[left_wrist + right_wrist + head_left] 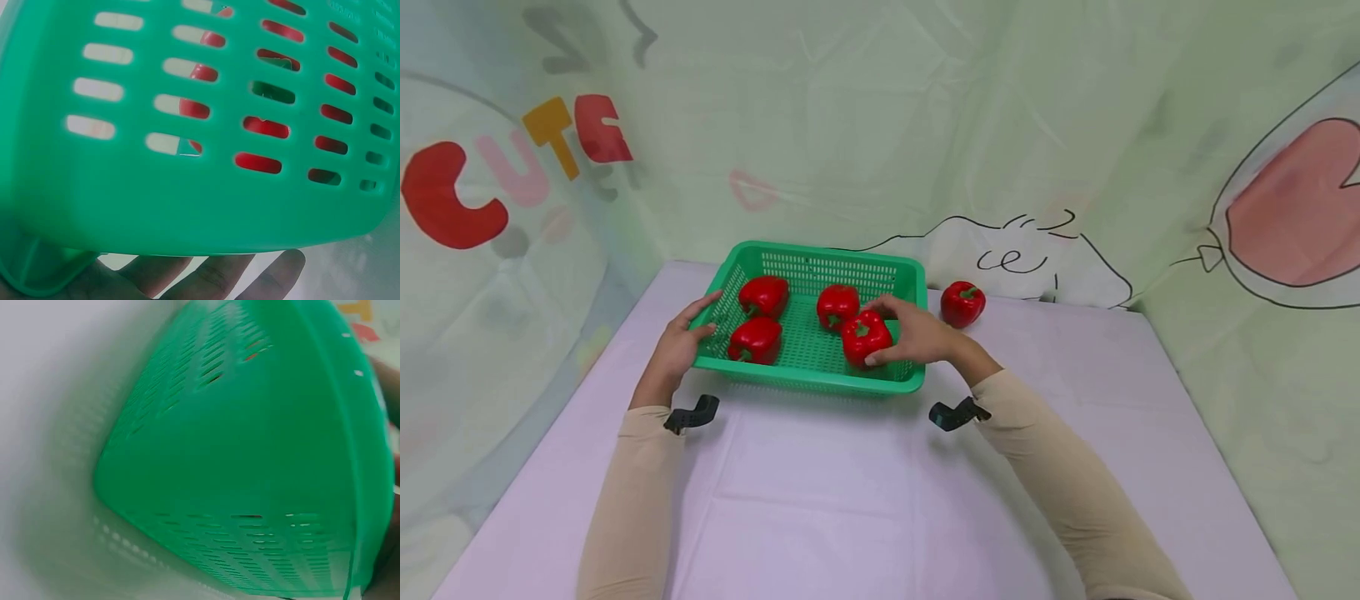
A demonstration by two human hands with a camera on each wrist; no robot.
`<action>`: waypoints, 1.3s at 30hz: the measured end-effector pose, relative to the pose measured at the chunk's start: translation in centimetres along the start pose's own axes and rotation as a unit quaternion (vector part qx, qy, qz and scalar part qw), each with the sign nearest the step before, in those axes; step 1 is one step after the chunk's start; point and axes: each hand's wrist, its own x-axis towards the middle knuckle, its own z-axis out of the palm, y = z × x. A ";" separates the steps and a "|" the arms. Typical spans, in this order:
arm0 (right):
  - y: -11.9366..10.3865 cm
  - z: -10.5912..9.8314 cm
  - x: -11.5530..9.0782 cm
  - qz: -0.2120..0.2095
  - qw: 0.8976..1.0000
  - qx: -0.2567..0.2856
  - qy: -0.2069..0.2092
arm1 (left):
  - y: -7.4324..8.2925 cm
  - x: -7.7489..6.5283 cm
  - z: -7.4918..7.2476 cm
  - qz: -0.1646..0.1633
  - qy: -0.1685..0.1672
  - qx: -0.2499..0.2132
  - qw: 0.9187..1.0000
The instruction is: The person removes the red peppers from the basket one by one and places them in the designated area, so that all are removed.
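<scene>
Red pepper (pixel 863 340), pinched by the right hand (pixel 921 332) at four o'clock in the basket (pixel 805 377), seems mid-placement, needing release next, left hand (pixel 675 344) gripping the nine-o'clock rim (pixel 725 272).

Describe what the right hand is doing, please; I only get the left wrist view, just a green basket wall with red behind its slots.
Observer: In the head view, the right hand has its fingers round a pepper, within the right part of the basket.
Operator: How many others are in there with it?
Observer: Three other peppers: two at the left end, one next to the held one.
Operator: Any outside?
Observer: Yes, one loose pepper on the table, to the right of the basket.
</scene>
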 end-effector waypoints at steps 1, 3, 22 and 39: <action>0.2 -0.1 -0.1 -0.002 0.999 0.033 0.022 | 0.0 0.0 0.0 0.002 0.000 -0.001 1.000; 0.6 -0.2 -0.5 -0.006 0.994 0.088 0.067 | 0.0 0.0 0.0 0.004 -0.001 -0.001 1.000; 7.8 -7.3 -6.4 0.105 0.838 0.225 0.486 | 0.2 -0.2 0.0 0.003 0.000 -0.001 1.000; 16.5 -4.7 -8.4 0.316 0.850 0.142 0.396 | 0.3 -0.5 0.1 0.009 -0.001 -0.009 1.000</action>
